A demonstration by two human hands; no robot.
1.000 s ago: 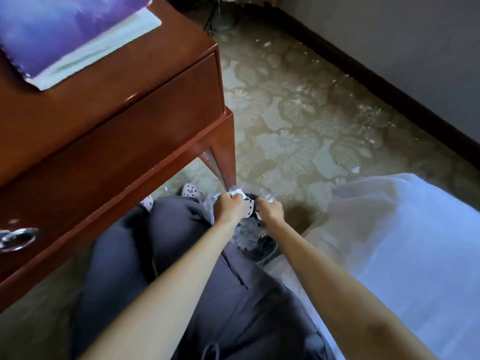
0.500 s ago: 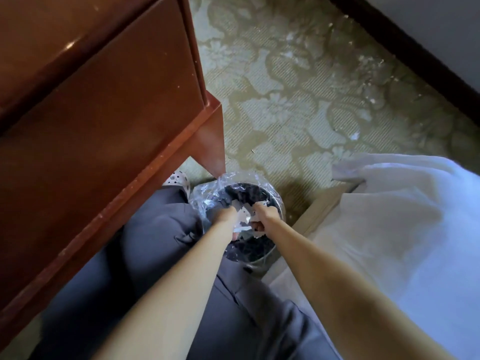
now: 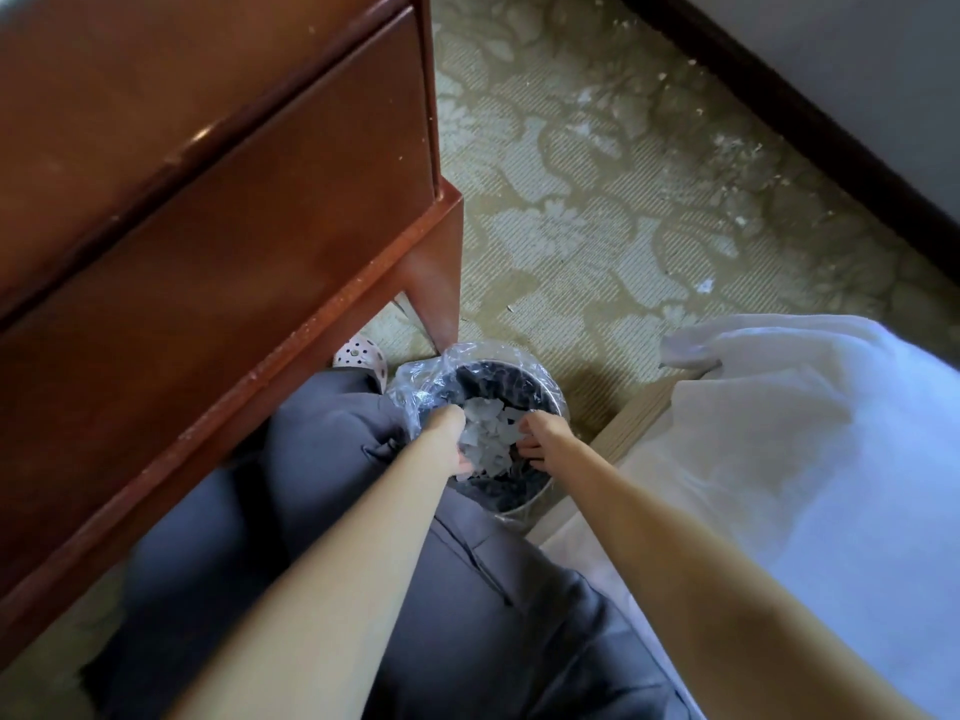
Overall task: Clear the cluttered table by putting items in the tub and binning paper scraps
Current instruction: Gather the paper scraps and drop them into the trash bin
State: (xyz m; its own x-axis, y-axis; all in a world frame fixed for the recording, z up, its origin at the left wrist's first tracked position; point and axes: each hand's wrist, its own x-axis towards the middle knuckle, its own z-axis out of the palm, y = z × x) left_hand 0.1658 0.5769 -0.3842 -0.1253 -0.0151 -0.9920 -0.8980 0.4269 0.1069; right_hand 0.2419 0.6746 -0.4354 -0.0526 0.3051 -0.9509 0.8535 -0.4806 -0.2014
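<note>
Scraps: paper scraps (image 3: pixel 488 439) sit in a pale heap between my two hands, inside the mouth of the bin (image 3: pixel 540 387), which stands by the table (image 3: pixel 208 241) leg.
Left hand: my left hand (image 3: pixel 449 441) is curled loosely against the heap; whether it grips any, I cannot tell.
Right hand: my right hand (image 3: pixel 543 441) has fingers spread, touching the heap's right edge, nothing pinched.
Direction: scraps lie straight below both hands, equally near, so letting go should drop them into the liner.
</note>
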